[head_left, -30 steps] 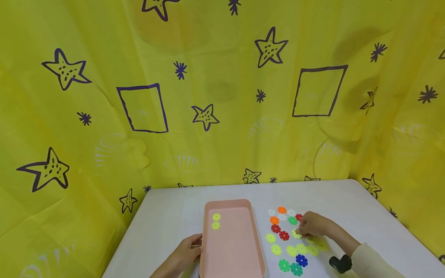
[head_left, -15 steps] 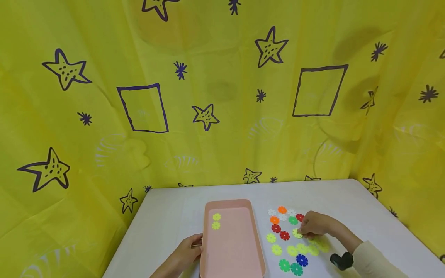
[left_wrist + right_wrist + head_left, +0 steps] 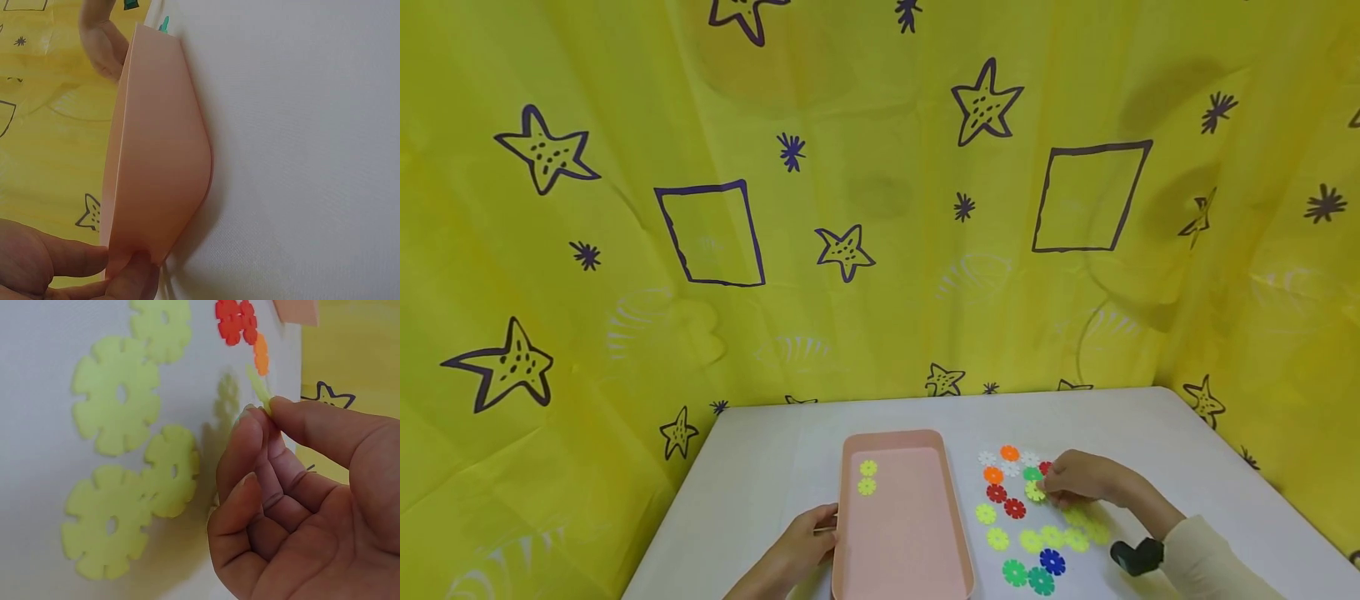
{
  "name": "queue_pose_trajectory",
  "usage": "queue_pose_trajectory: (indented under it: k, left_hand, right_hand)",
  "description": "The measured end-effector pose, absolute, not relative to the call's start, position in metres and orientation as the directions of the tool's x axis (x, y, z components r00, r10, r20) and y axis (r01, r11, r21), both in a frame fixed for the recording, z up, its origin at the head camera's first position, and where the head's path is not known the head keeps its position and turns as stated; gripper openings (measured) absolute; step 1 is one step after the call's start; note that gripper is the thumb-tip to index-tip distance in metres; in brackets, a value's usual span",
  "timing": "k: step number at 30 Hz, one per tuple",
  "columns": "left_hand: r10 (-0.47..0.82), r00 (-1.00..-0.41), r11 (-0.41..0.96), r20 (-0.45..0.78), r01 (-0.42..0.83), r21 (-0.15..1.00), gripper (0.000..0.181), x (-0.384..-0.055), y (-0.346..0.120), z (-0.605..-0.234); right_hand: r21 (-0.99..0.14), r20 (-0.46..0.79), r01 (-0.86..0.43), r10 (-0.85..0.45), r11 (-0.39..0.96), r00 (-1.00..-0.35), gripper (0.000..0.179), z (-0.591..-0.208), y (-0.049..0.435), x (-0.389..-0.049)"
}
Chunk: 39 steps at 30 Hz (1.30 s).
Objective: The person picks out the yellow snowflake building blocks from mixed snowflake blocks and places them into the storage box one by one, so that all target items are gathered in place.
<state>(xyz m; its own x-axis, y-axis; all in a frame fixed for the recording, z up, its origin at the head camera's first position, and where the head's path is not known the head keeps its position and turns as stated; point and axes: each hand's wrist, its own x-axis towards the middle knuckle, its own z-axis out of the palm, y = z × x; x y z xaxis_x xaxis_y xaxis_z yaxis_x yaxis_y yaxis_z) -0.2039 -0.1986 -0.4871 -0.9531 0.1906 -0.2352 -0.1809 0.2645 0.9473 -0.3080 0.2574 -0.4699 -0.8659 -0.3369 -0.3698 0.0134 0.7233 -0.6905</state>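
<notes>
Between the thumb and fingertips of my right hand (image 3: pixel 1088 480) is a yellow snowflake disc (image 3: pixel 1034 491), pinched on edge just off the table in the right wrist view. Several more yellow snowflake discs (image 3: pixel 117 395) lie flat below and beside that hand. My left hand (image 3: pixel 805 543) grips the left side of a pink tray (image 3: pixel 961 533), its thumb and fingers at the wall in the left wrist view. Inside the tray, near its far left corner, two yellow discs (image 3: pixel 867 486) lie one behind the other.
Right of the tray, loose discs are spread on the white table (image 3: pixel 760 467): red (image 3: pixel 1015 508), orange (image 3: pixel 1010 453), white (image 3: pixel 987 458), green (image 3: pixel 1015 572) and blue (image 3: pixel 1052 562). A yellow curtain (image 3: pixel 880 333) with drawn stars hangs behind the table.
My right hand has lifted the yellow disc slightly and shifted it a little away from me, toward the green disc. The left hand and tray have stayed put.
</notes>
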Motion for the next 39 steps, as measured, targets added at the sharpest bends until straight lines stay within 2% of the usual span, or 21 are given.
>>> queue_pose_trajectory:
  k: [11, 17, 22, 28, 39]
  left_hand:
    - [0.186, -0.953, 0.268, -0.241, -0.187, 0.945, 0.05, -0.204, -0.198, -0.487]
    - [0.185, -0.953, 0.264, -0.239, -0.186, 0.946, 0.051, -0.204, -0.198, -0.488]
    - [0.177, -0.952, 0.268, -0.248, -0.196, 0.943, 0.051, -0.205, -0.197, -0.487]
    - [0.186, -0.95, 0.26, -0.251, -0.199, 0.945, 0.051, -0.205, -0.198, -0.487]
    - [0.192, -0.952, 0.256, -0.237, -0.184, 0.949, 0.051, -0.203, -0.198, -0.485]
  right_hand:
    - [-0.802, -0.282, -0.067, -0.474, 0.594, -0.834, 0.034, -0.453, 0.234, -0.319]
    - [-0.806, -0.264, -0.101, -0.506, 0.583, -0.821, 0.035, -0.44, 0.201, -0.325]
    - [-0.804, -0.265, -0.095, -0.496, 0.588, -0.827, 0.031, -0.43, 0.168, -0.327]
    - [-0.816, -0.252, -0.126, -0.542, 0.565, -0.802, 0.028, -0.421, 0.13, -0.331]
    - [-0.804, -0.269, -0.137, -0.559, 0.579, -0.785, 0.022, -0.429, 0.069, -0.332]
